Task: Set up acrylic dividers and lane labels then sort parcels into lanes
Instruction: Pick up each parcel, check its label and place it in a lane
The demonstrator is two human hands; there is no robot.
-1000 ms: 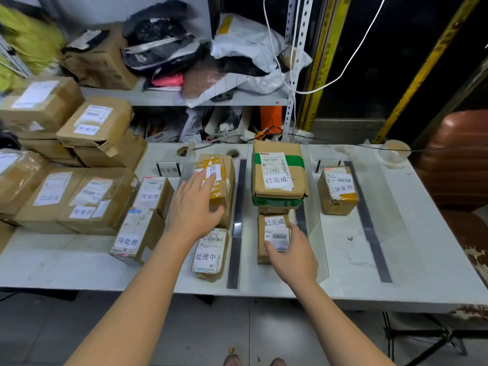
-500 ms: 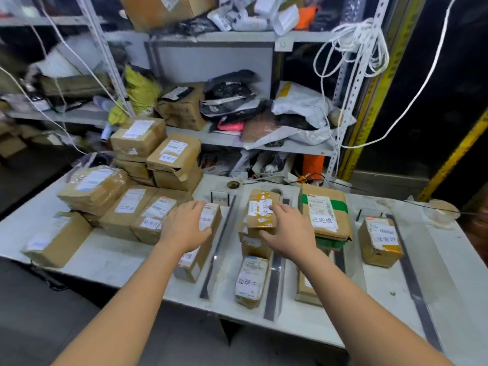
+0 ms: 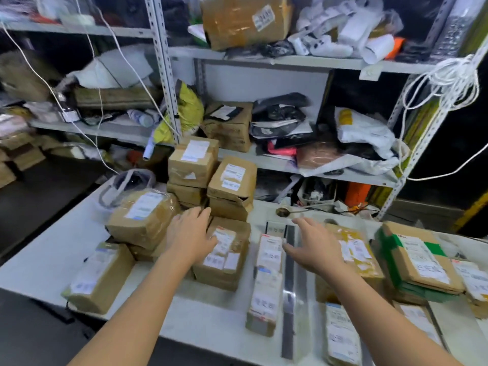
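- The left hand (image 3: 194, 233) is palm down over the left part of a flat brown parcel (image 3: 229, 262) that carries several white labels. Its fingers (image 3: 200, 213) are straight, close together and hold nothing. Whether they touch the parcel cannot be told.
- The right hand (image 3: 314, 249) hovers palm down with spread fingers (image 3: 303, 223), gripping nothing. It sits above the far end of the acrylic divider (image 3: 288, 286), just beside a yellow-taped parcel (image 3: 356, 254).
- The divider stands on a dark base strip that runs from the front to the back of the white worktop (image 3: 52, 254).
- A small lane label (image 3: 276, 229) stands at the back end of the lane left of the divider.
- Two narrow parcels (image 3: 270, 252) lie end to end in that lane, between the flat brown parcel and the divider.
- Right of the divider, another labelled parcel (image 3: 340, 336) lies nearer the front edge, in line with the yellow-taped one.
- Farther right lies a green-taped parcel (image 3: 420, 260), on top of others.
- On the left of the worktop are a film-wrapped parcel (image 3: 144, 217) and a long parcel (image 3: 97, 276) near the edge. Stacked boxes (image 3: 192, 162) stand behind them.
- Cluttered shelves (image 3: 290, 59) stand behind the worktop.
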